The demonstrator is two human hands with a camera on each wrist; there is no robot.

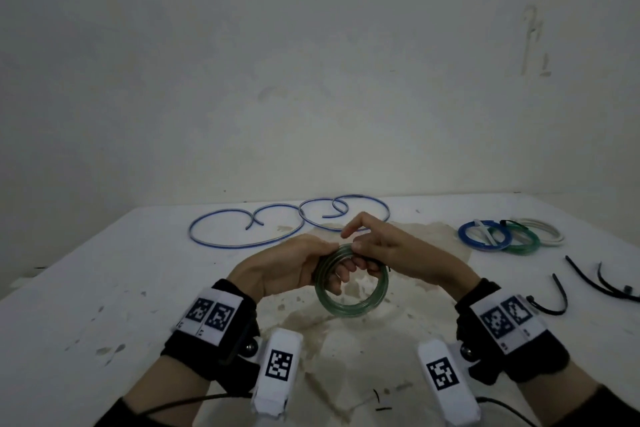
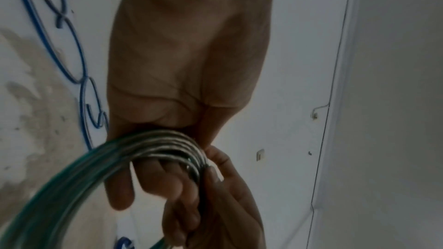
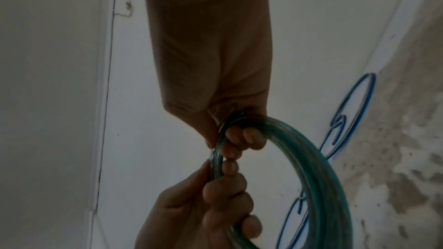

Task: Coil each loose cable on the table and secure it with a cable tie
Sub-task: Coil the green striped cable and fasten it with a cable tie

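Both hands meet above the middle of the white table (image 1: 104, 288), holding one green coil (image 1: 351, 308) upright between them, clear of the tabletop. The coil is several turns of translucent green cable, wound into a tight ring.

Left hand (image 1: 294, 267): fingers curled through the ring from inside, thumb on the outer edge, gripping the upper left of the coil. The left wrist view shows the turns fanned across those fingers (image 2: 172, 181).

Right hand (image 1: 384, 250): lower fingers hooked round the top of the coil just beside the left hand, thumb pressed against the turns. Its index finger sticks out straight, off the cable. In the right wrist view the two hands' fingertips nearly touch on the ring (image 3: 230, 166). Something thin and dark pokes out by the right hand's grip; cannot tell what it is.

At the far edge of the table: a loose blue cable (image 1: 249, 232), lying flat in wide open loops, uncoiled.

Far right: three finished coils lying overlapped in a row, blue coil (image 1: 465, 236), a second green coil (image 1: 530, 244), white coil (image 1: 550, 230).

Near right: black cable ties (image 1: 561, 295) scattered on the surface, apart from one another.

A tan stain (image 1: 346, 340) spreads on the tabletop under the hands. Black wrist straps with printed markers on both forearms.
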